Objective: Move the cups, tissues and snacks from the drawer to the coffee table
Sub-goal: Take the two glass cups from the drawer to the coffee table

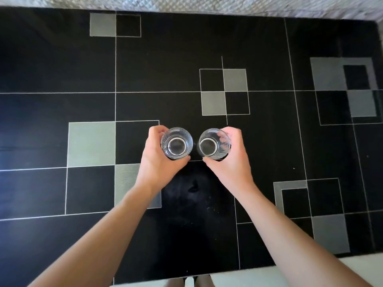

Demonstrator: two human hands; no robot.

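Note:
I hold two clear ribbed glass cups side by side, seen from straight above, over a black surface patterned with grey squares and thin white lines [269, 141]. My left hand [159, 160] wraps around the left cup [176, 143]. My right hand [230, 160] wraps around the right cup [213, 143]. Both cups are upright and empty, with a small gap between them. Whether they rest on the surface or hang above it, I cannot tell. No drawer, tissues or snacks are in view.
A pale quilted fabric edge [207, 3] runs along the top of the view. A light floor strip [290, 272] shows at the bottom right, and my feet [192, 281] are just visible at the bottom edge.

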